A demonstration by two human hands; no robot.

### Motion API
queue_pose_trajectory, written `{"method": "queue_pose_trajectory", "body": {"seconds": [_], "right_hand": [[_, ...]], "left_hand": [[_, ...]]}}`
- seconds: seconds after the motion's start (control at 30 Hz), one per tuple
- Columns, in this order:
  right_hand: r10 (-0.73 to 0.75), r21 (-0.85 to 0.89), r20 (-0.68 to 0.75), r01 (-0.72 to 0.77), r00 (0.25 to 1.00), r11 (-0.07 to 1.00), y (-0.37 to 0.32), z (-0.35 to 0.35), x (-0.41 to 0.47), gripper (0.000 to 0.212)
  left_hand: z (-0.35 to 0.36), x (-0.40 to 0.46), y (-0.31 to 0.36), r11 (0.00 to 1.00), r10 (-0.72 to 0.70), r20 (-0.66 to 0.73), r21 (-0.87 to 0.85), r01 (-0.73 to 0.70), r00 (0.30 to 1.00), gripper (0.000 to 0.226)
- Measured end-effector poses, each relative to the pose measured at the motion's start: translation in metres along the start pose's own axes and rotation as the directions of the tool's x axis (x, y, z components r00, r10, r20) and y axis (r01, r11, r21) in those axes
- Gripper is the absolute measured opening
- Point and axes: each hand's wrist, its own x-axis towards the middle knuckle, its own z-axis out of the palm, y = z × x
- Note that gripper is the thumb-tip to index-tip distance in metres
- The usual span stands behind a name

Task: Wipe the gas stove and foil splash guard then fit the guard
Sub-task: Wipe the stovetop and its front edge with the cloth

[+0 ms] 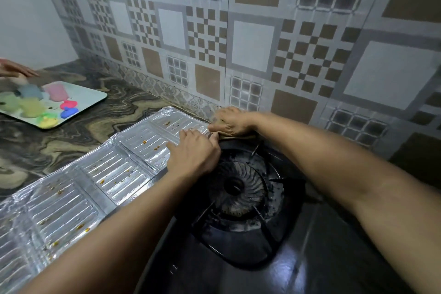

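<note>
Foil guard (95,174), spotted with brown stains, lies flat on the counter (71,126) left of the black stove (238,198). Left hand (194,153) presses on its far end with straight fingers. Right hand (230,122) pinches the guard's corner by the tiled wall (262,43).

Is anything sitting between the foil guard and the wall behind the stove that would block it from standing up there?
Nothing visible does. The foil splash guard lies flat on the counter left of the gas stove, with the left hand and right hand at its far end. The strip behind the burner looks bare, though the right hand hides part of it.
</note>
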Motion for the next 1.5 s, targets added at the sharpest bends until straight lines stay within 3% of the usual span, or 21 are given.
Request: {"method": "queue_pose_trajectory", "body": {"seconds": [0.27, 0.47, 0.7, 0.9, 1.13, 1.5], "right_hand": [[0.159, 0.233, 0.05, -0.166, 0.986, 0.958, 0.042, 0.01, -0.091, 0.097], [0.406, 0.081, 0.0, -0.405, 0.914, 0.911, 0.06, 0.044, -0.192, 0.079], [0.39, 0.056, -0.073, -0.387, 0.918, 0.92, 0.017, 0.066, -0.247, 0.059], [0.475, 0.002, -0.065, -0.476, 0.878, 0.88, -0.051, 0.09, -0.298, 0.066], [0.608, 0.068, -0.075, -0.605, 0.79, 0.794, -0.018, 0.073, -0.274, 0.062], [0.53, 0.001, -0.097, -0.533, 0.842, 0.846, -0.127, 0.108, -0.326, 0.068]], "left_hand": [[-0.002, -0.002, 0.0, 1.0, -0.024, -0.006, -0.004, 0.024, 1.0, 0.074], [-0.002, -0.005, 0.003, 1.0, -0.011, -0.018, 0.012, 0.011, 1.0, 0.079], [-0.003, -0.009, 0.005, 0.999, 0.032, 0.0, 0.03, -0.032, 0.999, 0.075], [0.001, -0.005, 0.006, 0.997, 0.079, 0.012, 0.015, -0.079, 0.997, 0.073], [-0.007, -0.013, 0.002, 0.972, 0.236, -0.019, -0.002, -0.236, 0.972, 0.066], [-0.005, -0.008, 0.002, 0.956, 0.281, -0.031, -0.074, -0.282, 0.959, 0.062]]}}
